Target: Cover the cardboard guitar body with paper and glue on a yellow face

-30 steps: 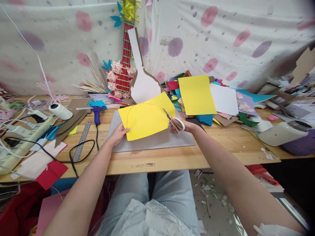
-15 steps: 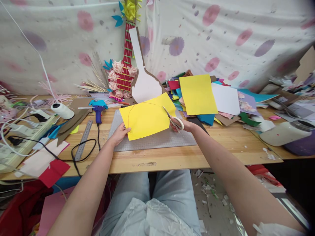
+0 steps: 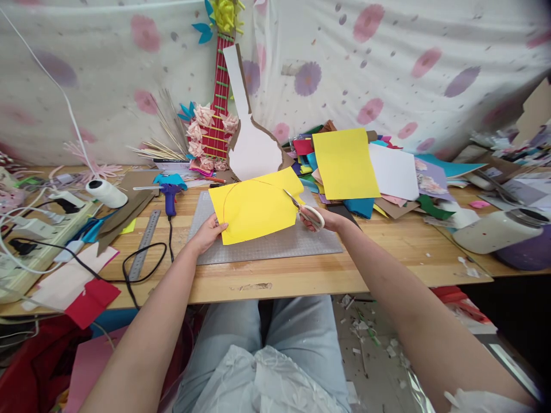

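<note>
Your wooden table carries a crowded spread, and a flowered cloth hangs behind it at 12 o'clock. A heap of coloured paper lies at 2 o'clock, just beside your work. The grey cutting mat sits at the centre of the table edge, and the yellow sheet is held above it, tilted, with a thin curved line drawn across its upper part. A white cardboard cutout leans against the cloth at 12 o'clock, touching a red paper guitar. A white jar lies on its side at 3 o'clock. A blue glue gun and a metal ruler lie at 10 o'clock, with a black cord looping near the ruler. Your left hand pinches the sheet at its lower left corner, at 9 o'clock of the sheet. Your right hand is closed through the handles of the scissors, whose blades stand at the sheet's right edge, at 3 o'clock. Risks noted: the sheet is gripped at one corner only, well apart from the blades, so it may flex or twist and pull the cut off the curved line. The paper heap lies close to your right hand and could snag the sheet's far edge or the scissors.
</note>
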Tool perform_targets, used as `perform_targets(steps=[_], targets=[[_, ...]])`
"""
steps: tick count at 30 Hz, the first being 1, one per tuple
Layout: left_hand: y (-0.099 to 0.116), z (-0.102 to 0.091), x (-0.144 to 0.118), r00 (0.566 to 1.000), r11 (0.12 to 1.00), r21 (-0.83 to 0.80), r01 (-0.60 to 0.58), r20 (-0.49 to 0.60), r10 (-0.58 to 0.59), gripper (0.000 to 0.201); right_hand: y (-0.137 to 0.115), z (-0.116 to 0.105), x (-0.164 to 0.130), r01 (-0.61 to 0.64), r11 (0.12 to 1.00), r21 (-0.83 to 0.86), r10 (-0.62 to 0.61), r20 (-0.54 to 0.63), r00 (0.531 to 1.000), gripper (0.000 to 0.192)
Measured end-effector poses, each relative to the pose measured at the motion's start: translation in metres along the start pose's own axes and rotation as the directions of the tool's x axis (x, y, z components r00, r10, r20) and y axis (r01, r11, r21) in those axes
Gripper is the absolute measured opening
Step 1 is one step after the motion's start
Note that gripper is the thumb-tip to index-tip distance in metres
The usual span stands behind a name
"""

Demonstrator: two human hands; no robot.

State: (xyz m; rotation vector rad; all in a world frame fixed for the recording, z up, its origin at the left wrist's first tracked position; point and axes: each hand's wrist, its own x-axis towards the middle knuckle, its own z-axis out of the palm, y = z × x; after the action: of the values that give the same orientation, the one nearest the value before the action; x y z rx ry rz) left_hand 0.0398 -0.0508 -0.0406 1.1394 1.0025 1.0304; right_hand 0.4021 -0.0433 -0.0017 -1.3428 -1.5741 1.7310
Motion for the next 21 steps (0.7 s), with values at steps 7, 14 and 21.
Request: perform_targets(steps=[7, 14, 21], targets=[[0.003, -0.001, 0.000, 0.998, 0.999, 0.004, 0.042, 0.051, -0.042, 0.070, 0.005, -0.008, 0.001, 0.000, 1.000, -0.023, 0.000, 0.009, 1.000, 0.050], [0.008, -0.011, 0.003, 0.993, 0.993, 0.071, 0.099, 0.058, -0.103, 0.067, 0.011, -0.015, 0.002, 0.020, 0.997, -0.075, -0.015, 0.062, 0.998, 0.047], [0.012, -0.013, -0.002, 0.989, 0.993, 0.074, 0.092, 0.113, -0.100, 0.069, 0.000, -0.011, 0.002, 0.055, 0.996, -0.071, -0.041, 0.178, 0.983, 0.053]])
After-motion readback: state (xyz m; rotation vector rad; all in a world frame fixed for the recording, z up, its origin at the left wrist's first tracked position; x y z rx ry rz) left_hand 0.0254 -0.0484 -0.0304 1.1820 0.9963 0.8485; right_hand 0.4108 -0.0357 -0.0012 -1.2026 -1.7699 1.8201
